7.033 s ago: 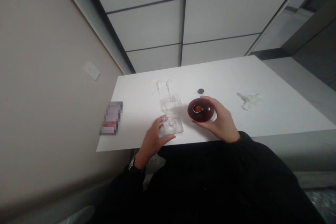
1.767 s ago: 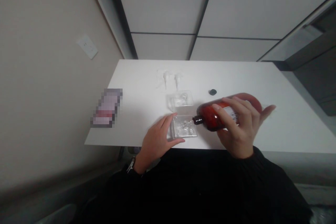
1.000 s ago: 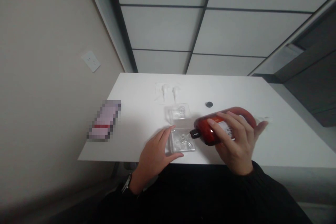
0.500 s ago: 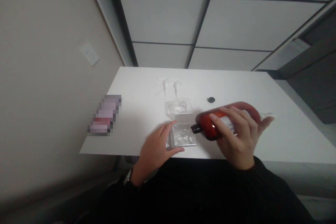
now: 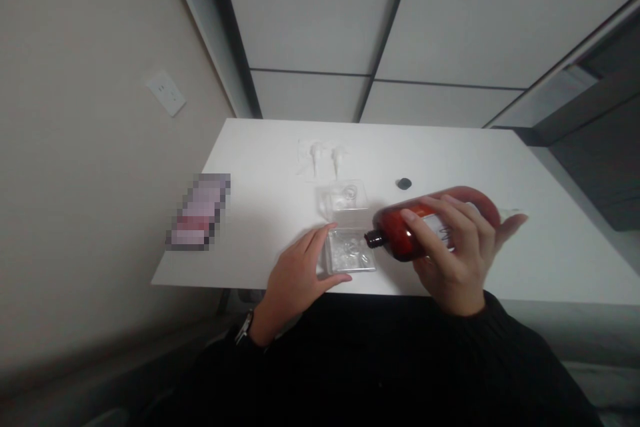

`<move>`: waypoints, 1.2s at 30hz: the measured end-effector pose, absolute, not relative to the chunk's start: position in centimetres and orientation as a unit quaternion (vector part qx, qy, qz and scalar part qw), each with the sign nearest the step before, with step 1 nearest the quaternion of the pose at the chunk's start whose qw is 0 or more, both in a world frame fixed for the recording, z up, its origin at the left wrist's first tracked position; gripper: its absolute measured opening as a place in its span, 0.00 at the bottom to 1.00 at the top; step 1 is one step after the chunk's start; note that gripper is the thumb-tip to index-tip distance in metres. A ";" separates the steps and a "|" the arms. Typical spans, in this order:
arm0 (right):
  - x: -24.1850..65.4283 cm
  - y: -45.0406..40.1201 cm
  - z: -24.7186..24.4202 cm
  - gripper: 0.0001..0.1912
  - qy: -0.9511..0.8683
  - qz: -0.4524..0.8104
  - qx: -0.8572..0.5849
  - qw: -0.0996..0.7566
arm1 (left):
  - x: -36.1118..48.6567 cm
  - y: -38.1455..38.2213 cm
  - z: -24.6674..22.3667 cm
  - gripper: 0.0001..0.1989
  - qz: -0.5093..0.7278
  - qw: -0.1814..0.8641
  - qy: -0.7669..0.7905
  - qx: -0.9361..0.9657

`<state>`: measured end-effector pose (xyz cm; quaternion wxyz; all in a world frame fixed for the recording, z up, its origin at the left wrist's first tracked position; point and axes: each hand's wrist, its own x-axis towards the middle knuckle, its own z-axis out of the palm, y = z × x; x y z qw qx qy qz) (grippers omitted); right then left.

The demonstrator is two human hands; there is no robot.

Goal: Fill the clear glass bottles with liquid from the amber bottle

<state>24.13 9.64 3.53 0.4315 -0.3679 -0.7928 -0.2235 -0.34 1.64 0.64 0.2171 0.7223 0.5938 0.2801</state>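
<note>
My right hand is wrapped around a large amber bottle with a pale label. The bottle lies tilted on its side in the air, its uncapped black neck pointing left, over the right edge of a clear plastic box. Whether liquid comes out cannot be made out. Inside the box are shiny clear shapes too blurred to name. My left hand holds the box from its left side, fingers at the far edge and thumb at the near edge. Behind it is a second clear box part with a small ring-like shape inside.
A small black cap lies behind the bottle on the white table. Two white dropper-like pieces rest on a clear sheet farther back. A pixelated flat object is at the table's left edge, near the wall.
The camera view has tilted down a little, so the whole scene sits slightly differently in frame. Both hands keep their hold, and the bottle stays almost at the same angle.
</note>
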 end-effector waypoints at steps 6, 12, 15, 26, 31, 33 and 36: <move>24.1 9.5 3.5 0.42 -0.800 -0.211 -0.366 0.426 | -0.4 1.6 0.6 0.43 0.281 0.221 0.594 0.721; 23.9 9.5 3.3 0.41 -0.815 -0.197 -0.364 0.405 | -0.3 1.7 0.6 0.42 0.285 0.219 0.590 0.723; 23.9 9.6 3.3 0.41 -0.824 -0.177 -0.372 0.389 | -0.3 1.7 0.6 0.42 0.282 0.216 0.595 0.721; 24.3 10.8 1.6 0.32 -0.813 -0.092 -0.387 0.425 | -1.4 0.5 -0.1 0.43 0.298 0.125 0.574 0.752; 24.6 11.5 0.9 0.33 -0.784 -0.067 -0.407 0.464 | -3.9 0.0 0.9 0.38 0.263 0.075 0.611 0.743; 24.7 11.7 0.7 0.34 -0.777 -0.057 -0.413 0.473 | -4.9 0.3 1.4 0.38 0.249 0.049 0.630 0.734; 24.8 11.9 0.4 0.35 -0.769 -0.044 -0.421 0.478 | -5.8 1.4 2.2 0.39 0.222 0.022 0.656 0.720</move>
